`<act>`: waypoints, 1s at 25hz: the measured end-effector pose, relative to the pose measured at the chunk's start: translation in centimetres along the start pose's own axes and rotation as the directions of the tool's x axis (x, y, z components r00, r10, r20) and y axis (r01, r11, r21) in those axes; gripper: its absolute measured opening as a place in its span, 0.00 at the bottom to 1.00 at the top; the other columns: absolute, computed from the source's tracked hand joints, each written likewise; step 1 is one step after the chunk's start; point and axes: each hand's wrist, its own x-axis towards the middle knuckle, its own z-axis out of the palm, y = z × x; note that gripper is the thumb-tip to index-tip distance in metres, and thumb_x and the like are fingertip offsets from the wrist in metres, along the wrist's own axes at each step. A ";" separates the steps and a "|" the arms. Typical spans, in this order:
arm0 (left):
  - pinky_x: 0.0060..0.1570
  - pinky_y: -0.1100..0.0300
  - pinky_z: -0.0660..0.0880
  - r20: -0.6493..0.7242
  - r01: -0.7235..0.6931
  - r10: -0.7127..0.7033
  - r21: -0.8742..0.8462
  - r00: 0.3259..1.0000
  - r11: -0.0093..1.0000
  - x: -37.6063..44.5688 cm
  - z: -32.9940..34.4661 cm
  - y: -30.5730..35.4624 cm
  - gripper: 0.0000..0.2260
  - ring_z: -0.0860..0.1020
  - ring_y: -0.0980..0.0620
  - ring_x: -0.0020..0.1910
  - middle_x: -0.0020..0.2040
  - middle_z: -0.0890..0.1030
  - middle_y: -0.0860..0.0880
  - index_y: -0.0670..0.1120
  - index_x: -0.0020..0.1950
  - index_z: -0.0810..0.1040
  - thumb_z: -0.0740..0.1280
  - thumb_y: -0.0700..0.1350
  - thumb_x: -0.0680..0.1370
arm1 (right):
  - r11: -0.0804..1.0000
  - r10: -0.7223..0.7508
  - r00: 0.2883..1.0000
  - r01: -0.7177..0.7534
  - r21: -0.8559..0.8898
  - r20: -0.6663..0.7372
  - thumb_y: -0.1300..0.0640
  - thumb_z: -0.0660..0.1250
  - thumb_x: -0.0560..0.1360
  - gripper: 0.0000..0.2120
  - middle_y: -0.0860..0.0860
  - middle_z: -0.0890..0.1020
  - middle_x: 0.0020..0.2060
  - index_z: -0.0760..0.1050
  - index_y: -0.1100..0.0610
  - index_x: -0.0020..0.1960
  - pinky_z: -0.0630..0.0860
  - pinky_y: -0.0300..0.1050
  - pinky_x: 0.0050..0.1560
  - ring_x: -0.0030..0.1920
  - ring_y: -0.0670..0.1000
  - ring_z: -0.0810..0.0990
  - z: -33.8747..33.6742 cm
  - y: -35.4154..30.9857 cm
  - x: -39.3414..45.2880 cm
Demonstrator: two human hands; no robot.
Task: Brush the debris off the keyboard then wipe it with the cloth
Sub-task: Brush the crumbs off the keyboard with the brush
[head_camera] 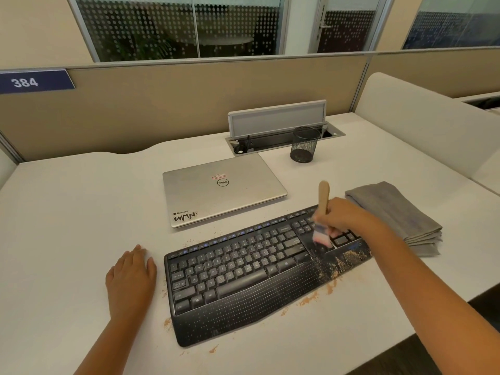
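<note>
Brush (322, 226) gripped in right hand (343, 215), bristles on keyboard (243, 277) numpad | debris (349, 259) just nearer, toward front-right edge | left hand (131, 277) flat, relaxed | cloth (395, 212) beside right hand

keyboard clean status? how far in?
Done: most keys of the keyboard look clear, with debris already pushed onto the desk along its front edge. In hand: the right hand grips the brush over the numpad end, where a patch of debris lies on the palm rest. The left hand rests flat on the desk. Left: wiping; the cloth lies folded, untouched.
</note>
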 end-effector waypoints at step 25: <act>0.60 0.38 0.68 -0.027 0.006 -0.005 0.006 1.000 1.000 0.0 0.3 0.0 0.15 0.74 0.35 0.62 0.62 0.77 0.37 0.37 0.63 0.75 0.63 0.41 0.78 | 0.977 0.173 0.957 -0.137 -0.164 0.233 0.67 0.65 0.74 0.05 0.56 0.80 0.32 0.76 0.63 0.50 0.73 0.35 0.25 0.24 0.46 0.75 -2.3 0.2 1.2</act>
